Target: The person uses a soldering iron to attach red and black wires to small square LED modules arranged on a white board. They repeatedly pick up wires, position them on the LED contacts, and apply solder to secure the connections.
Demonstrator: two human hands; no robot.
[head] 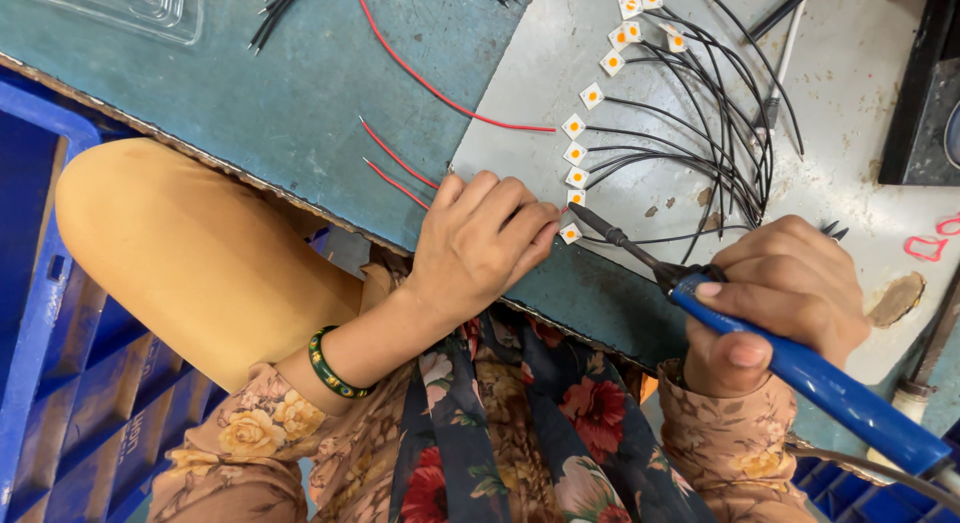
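1. Lowest in the frame, your right hand has its fingers wrapped tight round the blue handle of the soldering iron, gripped like a pen so the dark tip angles up-left toward centre frame.
2. Just left of centre, your left hand lies palm-down, its fingers curled narrow and pressing at the nearest LED chip, seemingly to pin it flat for the tip; whether a wire is pinched beneath them is hidden.
3. That chip sits at the near edge of the grey work plate on the table, where the iron's tip meets it.
4. Above it, the row of LED chips curves toward the upper right, each trailing black wires that sweep aside, out of your way.
5. Loose red wires lie centre-top, within reach of your left hand.
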